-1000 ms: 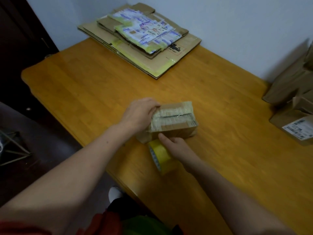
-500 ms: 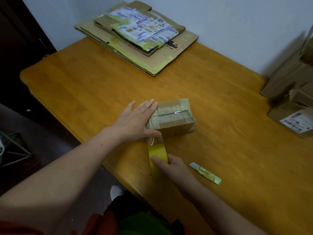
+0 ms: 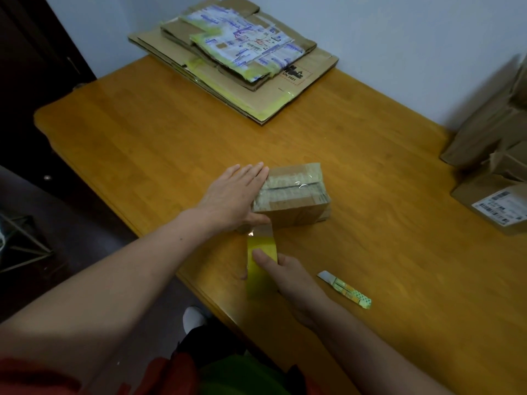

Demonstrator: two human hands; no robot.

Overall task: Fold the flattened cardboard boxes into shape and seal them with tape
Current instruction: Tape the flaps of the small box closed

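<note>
Brown cardboard box (image 3: 293, 192) under flat, open left hand (image 3: 231, 198); right grip (image 3: 288, 277) clamps yellow tape roll (image 3: 258, 246), newly drawn toward 6 o'clock, strip likely cut-ready.

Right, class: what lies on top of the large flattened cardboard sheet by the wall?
Smaller flattened boxes, the top one covered in printed labels. They hide the middle of the sheet; their number is unclear.

Head view — looks forward-down, close over table (image 3: 399, 280).

Bench (image 3: 171, 143) open left of the small box (image 3: 291, 195) and behind it up to the flat cardboard stack (image 3: 236, 61). Tape roll (image 3: 261, 243) blocks its near side, cutter (image 3: 343, 289) lies near-right, piled boxes (image 3: 484, 143) far right.
</note>
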